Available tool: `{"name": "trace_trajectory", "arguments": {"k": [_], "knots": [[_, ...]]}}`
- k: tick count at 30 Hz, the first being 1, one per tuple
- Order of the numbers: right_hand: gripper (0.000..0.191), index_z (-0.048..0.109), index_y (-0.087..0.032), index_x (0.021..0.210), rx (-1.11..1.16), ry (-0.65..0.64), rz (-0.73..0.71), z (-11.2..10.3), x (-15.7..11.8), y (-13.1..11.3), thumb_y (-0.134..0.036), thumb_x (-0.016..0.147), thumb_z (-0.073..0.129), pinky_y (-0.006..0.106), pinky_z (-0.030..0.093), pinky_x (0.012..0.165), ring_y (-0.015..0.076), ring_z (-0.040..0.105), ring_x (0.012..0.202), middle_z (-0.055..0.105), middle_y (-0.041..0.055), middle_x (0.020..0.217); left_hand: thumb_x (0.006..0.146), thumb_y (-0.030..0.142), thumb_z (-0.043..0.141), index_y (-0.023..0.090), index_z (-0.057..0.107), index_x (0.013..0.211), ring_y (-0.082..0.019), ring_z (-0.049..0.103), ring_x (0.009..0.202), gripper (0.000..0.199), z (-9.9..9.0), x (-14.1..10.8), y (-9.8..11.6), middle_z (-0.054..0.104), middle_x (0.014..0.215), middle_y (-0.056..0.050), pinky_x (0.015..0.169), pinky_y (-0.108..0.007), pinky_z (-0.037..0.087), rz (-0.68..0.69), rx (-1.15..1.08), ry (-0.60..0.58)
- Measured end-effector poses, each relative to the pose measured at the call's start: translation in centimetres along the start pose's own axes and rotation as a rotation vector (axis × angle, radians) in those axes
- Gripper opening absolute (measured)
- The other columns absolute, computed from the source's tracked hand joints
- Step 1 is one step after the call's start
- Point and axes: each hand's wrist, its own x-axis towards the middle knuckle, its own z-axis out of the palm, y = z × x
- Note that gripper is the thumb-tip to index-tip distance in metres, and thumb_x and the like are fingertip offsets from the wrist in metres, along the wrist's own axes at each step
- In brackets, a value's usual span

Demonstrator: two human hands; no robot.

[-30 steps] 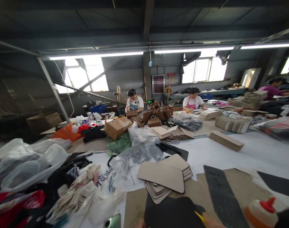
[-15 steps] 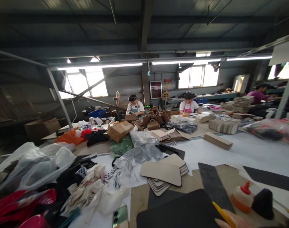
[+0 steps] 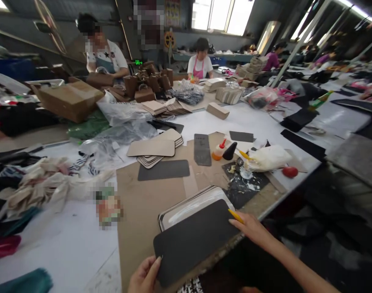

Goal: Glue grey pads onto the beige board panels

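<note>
A dark grey panel (image 3: 201, 236) with rounded corners lies tilted in front of me, near the table edge. My left hand (image 3: 145, 273) pinches its lower left edge between thumb and fingers. At the panel's right end, my right hand (image 3: 249, 226) is closed around a slim yellow tool (image 3: 236, 216), its fingers also at the panel's edge; the tool's kind is unclear. Behind the dark panel, and partly covered by it, is a stack of pale panels (image 3: 193, 209) with a shiny white smear on the top one.
Beyond lie beige panels (image 3: 152, 148), a red-tipped glue bottle (image 3: 218, 150), and a white bag (image 3: 269, 158) beside a stained dark board (image 3: 245, 179). Cloth strips (image 3: 42, 183) and plastic bags (image 3: 121, 118) fill the left. Co-workers (image 3: 106, 57) sit across the table.
My view has swung down and to the right. Both hands now show on the dark panel, and the smeared pale stack has come into sight. Earlier only the right hand with the yellow tool showed.
</note>
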Motion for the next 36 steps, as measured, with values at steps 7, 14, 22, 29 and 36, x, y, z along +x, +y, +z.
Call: {"name": "trace_trajectory", "arguments": {"k": [7,14,22,29,36], "knots": [[0.025,0.059,-0.021,0.081,-0.298,0.067,0.032,-0.3,3.7,2.5,-0.039,0.086,0.042,0.025,0.038,0.061,0.0204,0.062,0.074,0.065,0.0034,0.074,0.057,0.072,0.049,0.018,0.052,0.053,-0.015,0.043,0.052,0.054,3.7,3.2,1.9,0.047,0.048,0.001,0.051,-0.026,0.033,0.184,0.26,0.144],[0.025,0.055,-0.021,0.084,-0.464,-0.008,-0.003,0.2,6.1,4.0,-0.04,0.089,0.041,0.025,0.035,0.057,0.0201,0.063,0.078,0.066,0.0044,0.083,0.07,0.044,0.044,0.02,0.051,0.057,-0.017,0.049,0.054,0.028,5.2,4.3,2.8,0.052,0.052,-0.001,0.055,-0.027,0.033,0.163,0.508,0.283],[0.027,0.054,-0.02,0.086,-0.449,-0.055,-0.003,0.0,6.9,4.7,-0.04,0.091,0.037,0.026,0.035,0.06,0.0209,0.062,0.081,0.066,0.0065,0.086,0.071,0.04,0.046,0.02,0.05,0.057,-0.018,0.051,0.055,0.024,5.8,4.1,2.4,0.054,0.053,-0.001,0.057,-0.028,0.034,0.124,0.502,0.318],[0.027,0.056,-0.019,0.09,-0.428,-0.129,0.048,-0.6,7.4,4.2,-0.037,0.091,0.036,0.026,0.035,0.063,0.0215,0.062,0.084,0.066,0.008,0.089,0.07,0.042,0.047,0.021,0.051,0.055,-0.018,0.05,0.053,0.026,6.0,4.2,2.3,0.054,0.051,0.0,0.054,-0.028,0.034,0.114,0.491,0.346],[0.028,0.056,-0.018,0.092,-0.426,-0.156,0.05,-0.8,7.7,3.9,-0.036,0.091,0.035,0.027,0.036,0.064,0.0234,0.062,0.087,0.066,0.0093,0.089,0.069,0.039,0.05,0.02,0.05,0.055,-0.018,0.05,0.053,0.024,6.1,4.2,2.6,0.055,0.051,-0.001,0.055,-0.028,0.034,0.095,0.487,0.342]]}}
